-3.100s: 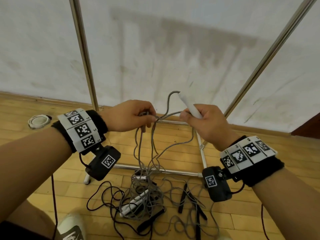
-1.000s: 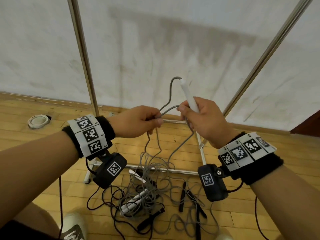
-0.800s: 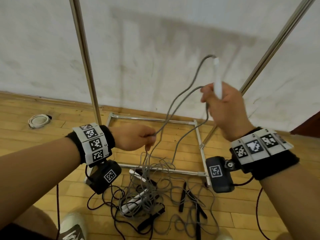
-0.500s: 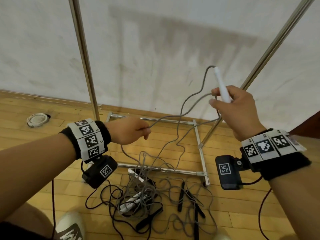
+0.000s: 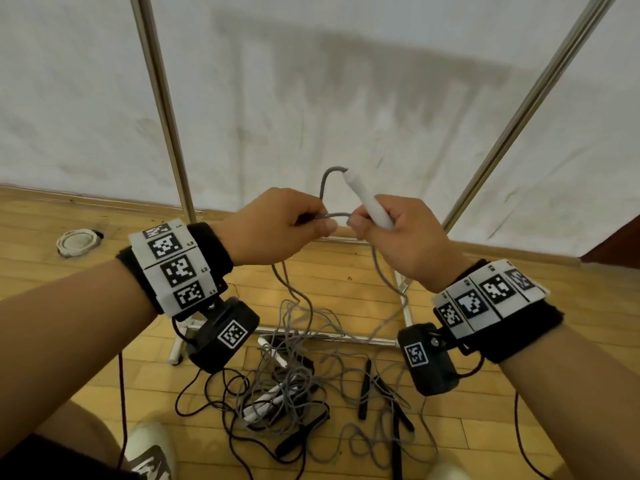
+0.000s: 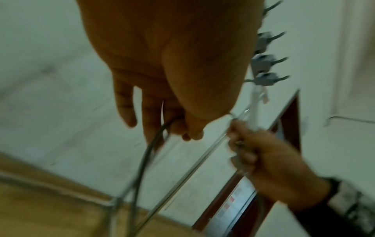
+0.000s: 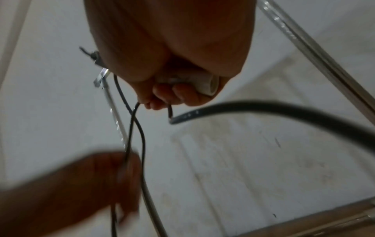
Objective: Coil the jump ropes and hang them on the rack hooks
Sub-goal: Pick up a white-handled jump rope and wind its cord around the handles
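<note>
My right hand (image 5: 391, 233) grips a white jump-rope handle (image 5: 367, 200) that points up and away, along with a loop of its grey cord (image 5: 329, 181). Close beside it, my left hand (image 5: 280, 230) pinches the same grey cord, which hangs down from both hands to a tangled pile of ropes (image 5: 294, 382) on the floor. In the right wrist view the handle's end (image 7: 209, 86) sticks out of my fist and cord strands (image 7: 134, 128) drop past it. Grey rack hooks (image 6: 263, 64) show in the left wrist view, high above my hands.
The chrome rack's uprights (image 5: 162, 109) and slanted post (image 5: 519, 112) stand against the white wall; its base frame (image 5: 346, 336) lies on the wooden floor. Black handles (image 5: 363, 386) and white handles (image 5: 263, 403) lie in the tangle. A coiled white rope (image 5: 78, 240) sits far left. My shoes (image 5: 149, 448) are below.
My right hand swung up and right, drawing a length of cord out, then came back down. Both hands are now close together again with another loop of cord gathered at the handle.
</note>
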